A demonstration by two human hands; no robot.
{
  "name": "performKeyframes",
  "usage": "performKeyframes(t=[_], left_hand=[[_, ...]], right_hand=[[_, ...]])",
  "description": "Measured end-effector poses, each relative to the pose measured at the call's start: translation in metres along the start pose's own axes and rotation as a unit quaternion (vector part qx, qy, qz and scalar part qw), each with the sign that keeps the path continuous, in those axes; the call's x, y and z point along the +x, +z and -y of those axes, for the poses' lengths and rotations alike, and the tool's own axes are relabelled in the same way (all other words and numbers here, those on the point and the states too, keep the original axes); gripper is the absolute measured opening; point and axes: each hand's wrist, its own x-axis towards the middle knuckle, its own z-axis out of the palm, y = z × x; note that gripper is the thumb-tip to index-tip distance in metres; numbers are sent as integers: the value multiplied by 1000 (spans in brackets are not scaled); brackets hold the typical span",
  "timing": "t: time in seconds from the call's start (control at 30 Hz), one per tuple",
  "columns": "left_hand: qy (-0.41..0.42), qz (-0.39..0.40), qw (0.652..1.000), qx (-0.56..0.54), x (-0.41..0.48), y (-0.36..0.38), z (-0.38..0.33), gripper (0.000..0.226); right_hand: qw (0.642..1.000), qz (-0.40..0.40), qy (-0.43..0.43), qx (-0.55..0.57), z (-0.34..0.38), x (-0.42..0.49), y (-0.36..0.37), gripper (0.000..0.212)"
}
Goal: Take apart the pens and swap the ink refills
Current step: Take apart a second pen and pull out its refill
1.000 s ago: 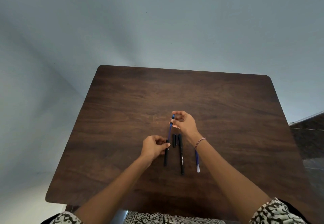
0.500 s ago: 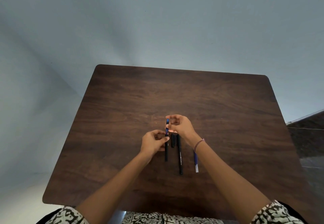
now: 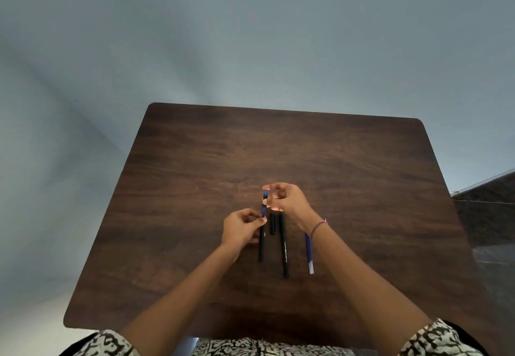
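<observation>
**Pushed Nearly Home**

Near the middle of the dark wooden table [image 3: 195, 160]: gripping a slim black plastic pen barrel [image 3: 261, 247] in the left hand [image 3: 239, 228], pinching a thin blue ink refill [image 3: 265, 196] with the right hand [image 3: 288, 199]. Sunk far deeper than a second ago; probably almost seated, first swap close to done. Lying rightward, untouched: short black cap piece [image 3: 272, 223], second black lettered barrel [image 3: 284, 247], loose blue refill [image 3: 308, 252].

Left hand [image 3: 242, 228] grips a black barrel [image 3: 261, 247] with a blue refill [image 3: 265, 196] poking out the far end, and the right hand [image 3: 288, 199] pinches that refill. On the worktop [image 3: 195, 188], just to the right, lie a short black cap [image 3: 272, 223], a black pen [image 3: 284, 249] and a loose refill [image 3: 309, 255].
</observation>
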Motion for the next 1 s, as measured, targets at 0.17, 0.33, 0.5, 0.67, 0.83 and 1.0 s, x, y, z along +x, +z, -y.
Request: performKeyframes(t=[0.17, 0.33, 0.5, 0.67, 0.83, 1.0], left_hand=[[-10, 3, 1000, 4, -1, 1, 3, 5], [-17, 3, 1000, 11, -1, -4, 10, 5], [-15, -7, 1000, 10, -2, -9, 13, 7], [-4, -14, 1000, 11, -3, -12, 14, 4], [-1, -25, 999, 22, -3, -12, 16, 6], [5, -24, 999, 28, -4, -14, 17, 9]], right_hand=[[999, -25, -20, 1, 3, 3, -2, 35], [995, -84, -48, 9, 6, 8, -4, 33], [990, -131, -45, -28, -1, 11, 1, 30], [981, -105, -47, -157, -20, 8, 11, 28], [966, -68, -30, -246, -33, 6, 22, 30], [941, -55, -39, -332, -34, 6, 27, 33]])
